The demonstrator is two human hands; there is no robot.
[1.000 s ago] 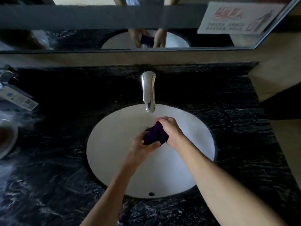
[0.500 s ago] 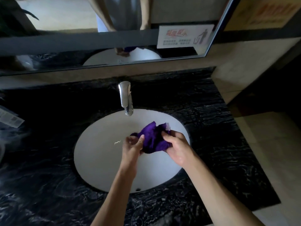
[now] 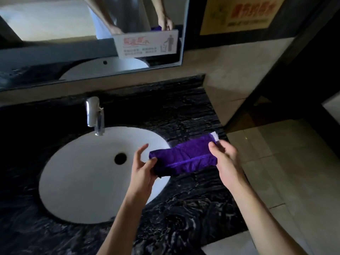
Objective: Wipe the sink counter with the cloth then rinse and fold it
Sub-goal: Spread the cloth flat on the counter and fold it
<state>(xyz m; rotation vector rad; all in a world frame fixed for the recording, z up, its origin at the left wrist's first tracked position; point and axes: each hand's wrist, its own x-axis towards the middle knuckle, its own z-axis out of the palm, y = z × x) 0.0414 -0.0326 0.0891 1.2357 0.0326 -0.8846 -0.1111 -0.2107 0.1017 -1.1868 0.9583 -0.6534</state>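
Cloth (image 3: 185, 159) stretched between both grips (folded band).

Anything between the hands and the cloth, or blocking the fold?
Nothing visible. Left hand pinches one end of the cloth, right hand holds the other. It is stretched in the air over the sink rim and counter.

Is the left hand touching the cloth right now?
Touching. The head view shows the left hand pinching the near left end of the purple cloth.
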